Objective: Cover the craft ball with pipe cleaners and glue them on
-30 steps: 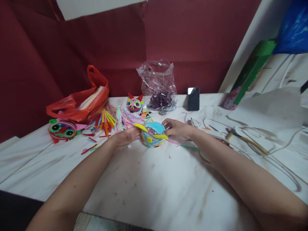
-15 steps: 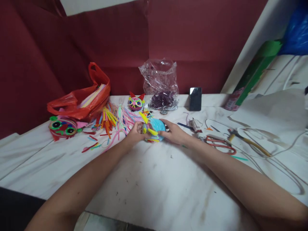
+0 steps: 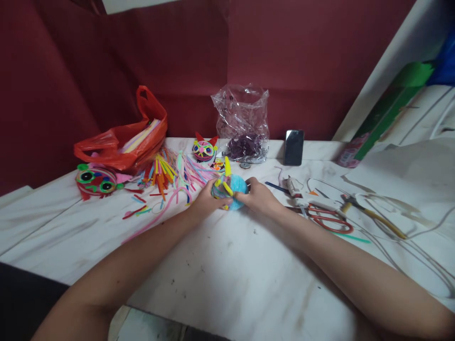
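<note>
Between my two hands is a round pipe-cleaner figure [image 3: 236, 192], light blue over its body, with yellow horn-like pieces standing up from it. The fingers of my left hand [image 3: 208, 199] close on its left, yellow-trimmed side. My right hand [image 3: 261, 195] grips the blue right side, thumb toward me. The side facing away from me is hidden. Just behind it, on the marble-patterned table [image 3: 241, 265], sits a small finished-looking figure [image 3: 204, 148] with red ears. Loose pipe cleaners [image 3: 165, 173] in many colours lie left of my left hand.
A red plastic bag [image 3: 138, 147] holds more pipe cleaners; a green-eyed figure [image 3: 95, 180] sits before it. Behind stand a clear bag [image 3: 245, 132] with purple strands and a phone [image 3: 293, 148]. At right lie a glue gun [image 3: 302, 196], red-handled scissors [image 3: 330, 220], pliers [image 3: 377, 218] and wire.
Both hands have turned the blue figure, so its yellow horns stand differently and its face points more away from me. The whole view has shifted slightly.
</note>
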`<state>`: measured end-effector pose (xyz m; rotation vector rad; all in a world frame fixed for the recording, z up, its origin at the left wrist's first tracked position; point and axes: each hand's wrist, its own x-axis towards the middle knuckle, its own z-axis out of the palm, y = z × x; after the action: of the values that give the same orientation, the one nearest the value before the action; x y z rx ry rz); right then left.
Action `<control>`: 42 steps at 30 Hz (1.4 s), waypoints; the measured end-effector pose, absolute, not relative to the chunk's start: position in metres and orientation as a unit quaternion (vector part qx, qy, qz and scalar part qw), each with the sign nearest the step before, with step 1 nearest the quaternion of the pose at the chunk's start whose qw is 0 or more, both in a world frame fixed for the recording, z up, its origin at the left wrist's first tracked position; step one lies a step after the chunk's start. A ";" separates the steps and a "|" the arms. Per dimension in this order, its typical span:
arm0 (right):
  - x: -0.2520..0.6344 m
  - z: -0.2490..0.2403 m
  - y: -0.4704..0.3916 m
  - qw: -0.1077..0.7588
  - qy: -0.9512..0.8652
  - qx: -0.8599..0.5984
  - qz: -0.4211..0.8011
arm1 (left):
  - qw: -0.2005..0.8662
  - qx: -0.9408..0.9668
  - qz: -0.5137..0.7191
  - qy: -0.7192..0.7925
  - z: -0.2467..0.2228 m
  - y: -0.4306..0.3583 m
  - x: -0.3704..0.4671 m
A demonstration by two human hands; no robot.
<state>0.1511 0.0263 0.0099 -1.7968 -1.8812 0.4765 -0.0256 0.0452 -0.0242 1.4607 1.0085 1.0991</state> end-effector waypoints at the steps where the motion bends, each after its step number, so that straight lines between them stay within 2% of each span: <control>1: 0.151 0.009 0.026 0.247 -0.689 -0.659 0.173 | 0.498 0.609 0.458 0.414 -0.024 0.046 -0.026; 9: 0.162 0.007 0.034 0.293 -0.674 -0.608 0.302 | 0.533 0.574 0.458 0.419 -0.023 0.049 -0.028; 21: 0.159 0.002 0.033 0.282 -0.685 -0.630 0.233 | 0.508 0.607 0.454 0.409 -0.029 0.053 -0.031; 33: 0.152 0.008 0.026 0.276 -0.673 -0.642 0.242 | 0.488 0.619 0.457 0.412 -0.021 0.042 -0.026; 42: 0.158 0.002 0.032 0.298 -0.666 -0.615 0.298 | 0.466 0.640 0.450 0.413 -0.026 0.046 -0.029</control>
<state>0.1576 0.0320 0.0018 -1.6356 -1.7707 0.7922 -0.0294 0.0461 -0.0262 1.5721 1.0126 1.1037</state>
